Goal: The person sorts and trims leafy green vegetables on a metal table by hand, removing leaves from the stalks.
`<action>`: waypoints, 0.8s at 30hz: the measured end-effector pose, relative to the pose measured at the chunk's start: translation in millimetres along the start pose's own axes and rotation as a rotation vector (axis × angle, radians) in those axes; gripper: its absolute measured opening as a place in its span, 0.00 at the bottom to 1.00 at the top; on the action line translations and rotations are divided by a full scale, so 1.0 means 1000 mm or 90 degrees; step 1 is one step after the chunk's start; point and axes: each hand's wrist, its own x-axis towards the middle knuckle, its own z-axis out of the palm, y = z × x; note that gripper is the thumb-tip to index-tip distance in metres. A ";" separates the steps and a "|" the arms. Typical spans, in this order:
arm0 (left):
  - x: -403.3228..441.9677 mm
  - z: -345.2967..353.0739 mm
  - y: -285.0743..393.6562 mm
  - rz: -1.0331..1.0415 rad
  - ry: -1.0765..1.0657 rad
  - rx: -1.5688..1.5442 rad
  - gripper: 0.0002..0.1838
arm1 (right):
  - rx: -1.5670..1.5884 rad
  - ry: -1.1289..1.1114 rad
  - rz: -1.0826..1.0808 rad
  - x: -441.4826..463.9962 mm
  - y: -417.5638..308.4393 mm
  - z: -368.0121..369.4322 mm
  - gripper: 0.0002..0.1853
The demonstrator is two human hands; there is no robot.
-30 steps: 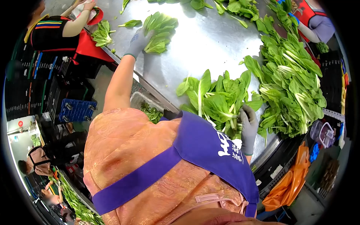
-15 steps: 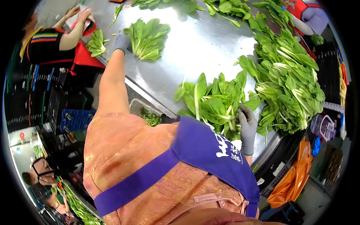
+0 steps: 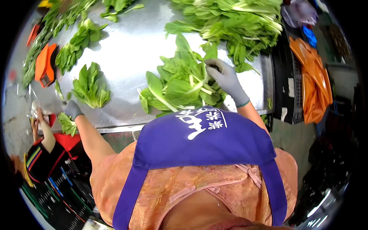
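My left hand [image 3: 73, 109], in a grey glove, is at the table's near left edge with its fingers slightly apart. Beside it are a small bunch of leafy greens [image 3: 68, 124] at the edge and a larger fanned bunch [image 3: 92, 86] lying flat on the metal. My right hand [image 3: 226, 78], also gloved, curls its fingers and thumb at the right side of a loose heap of leafy greens [image 3: 180, 86] with pale stems. It appears to pinch stems there; the fingertips are partly hidden by leaves.
The metal table [image 3: 126, 57] carries a big pile of greens [image 3: 237, 27] at the back right and more greens [image 3: 78, 44] at the left. An orange tool [image 3: 46, 65] lies near the left edge. Another person [image 3: 42, 153] works at left. A black crate [image 3: 293, 84] and orange plastic bag [image 3: 310, 76] are at right.
The view has turned, so the table now lies more squarely in front. My left hand is still beside the bunches, and my right hand remains at the heap's right side.
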 end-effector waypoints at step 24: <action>-0.320 -0.063 0.284 0.487 -0.793 -0.429 0.17 | 0.057 0.086 0.033 0.097 0.024 -0.016 0.27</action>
